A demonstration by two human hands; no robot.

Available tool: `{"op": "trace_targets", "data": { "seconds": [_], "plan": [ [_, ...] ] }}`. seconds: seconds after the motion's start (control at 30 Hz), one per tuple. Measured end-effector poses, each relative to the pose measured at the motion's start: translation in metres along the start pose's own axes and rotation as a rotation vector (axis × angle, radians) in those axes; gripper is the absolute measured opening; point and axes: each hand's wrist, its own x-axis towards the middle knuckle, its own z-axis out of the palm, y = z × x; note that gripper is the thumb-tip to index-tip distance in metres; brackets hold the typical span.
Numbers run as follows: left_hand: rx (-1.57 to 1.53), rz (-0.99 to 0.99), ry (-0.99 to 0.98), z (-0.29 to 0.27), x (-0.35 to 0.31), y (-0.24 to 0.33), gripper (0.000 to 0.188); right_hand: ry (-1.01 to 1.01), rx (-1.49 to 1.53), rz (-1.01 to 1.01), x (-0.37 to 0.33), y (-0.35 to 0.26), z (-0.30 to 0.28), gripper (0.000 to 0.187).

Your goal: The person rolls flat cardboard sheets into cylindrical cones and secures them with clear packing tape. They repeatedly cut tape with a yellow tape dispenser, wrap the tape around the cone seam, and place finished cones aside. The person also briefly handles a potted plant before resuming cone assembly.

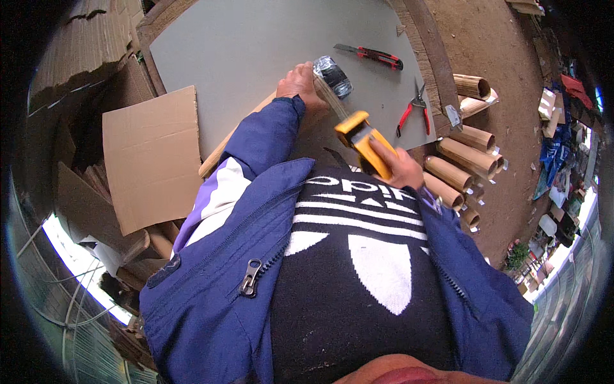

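My right hand (pixel 405 168) is closed round a yellow-and-black handheld tool (pixel 372 146) in front of my chest. From its far end a narrow, brownish-grey strip (pixel 333 97) runs up to my left hand (pixel 300 84). The left fingers are curled beside the strip's end; what they grip is partly hidden. Right beside them, a silver-and-black roll-shaped object (pixel 333 77) rests on the grey tabletop (pixel 256 38). A long, pale-brown cardboard piece (pixel 238 133) lies under and beside my left forearm, its upper end near that hand.
On the tabletop's right are a red-and-black utility knife (pixel 380 58) and red-handled pruning shears (pixel 414 110). Several cardboard tubes (pixel 469 157) lie on the ground beyond the right table edge. A flat cardboard sheet (pixel 152 157) stands out at left, with stacked cardboard (pixel 83 48) behind.
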Motion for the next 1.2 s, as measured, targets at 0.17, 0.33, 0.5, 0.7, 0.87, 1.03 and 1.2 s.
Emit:
{"op": "trace_targets", "data": {
  "seconds": [0.17, 0.33, 0.5, 0.7, 0.87, 1.03, 1.2],
  "plan": [
    [-0.084, -0.01, -0.127, 0.006, 0.015, -0.017, 0.103, -0.034, -0.075, 0.14, -0.003, 0.037, 0.043, 0.079],
    [-0.476, 0.018, -0.418, 0.0, 0.074, -0.079, 0.11, 0.055, -0.161, 0.126, 0.077, 0.038, 0.079, 0.073],
    [-0.463, -0.083, -0.316, -0.038, 0.092, -0.099, 0.103, 0.094, -0.107, 0.093, 0.142, 0.007, 0.067, 0.071],
    [0.179, 0.004, 0.103, -0.032, 0.061, -0.057, 0.105, 0.093, -0.076, 0.081, 0.198, -0.026, 0.048, 0.068],
    [0.12, -0.053, 0.043, -0.041, 0.068, -0.058, 0.108, 0.027, 0.035, -0.007, 0.14, -0.012, 0.027, 0.066],
    [0.021, -0.081, -0.004, -0.046, 0.076, -0.062, 0.117, -0.038, -0.032, 0.05, 0.105, 0.023, 0.043, 0.067],
    [-0.204, 0.008, -0.188, -0.065, 0.113, -0.096, 0.114, 0.037, -0.073, -0.002, 0.193, 0.039, 0.086, 0.062]
  ]
}}
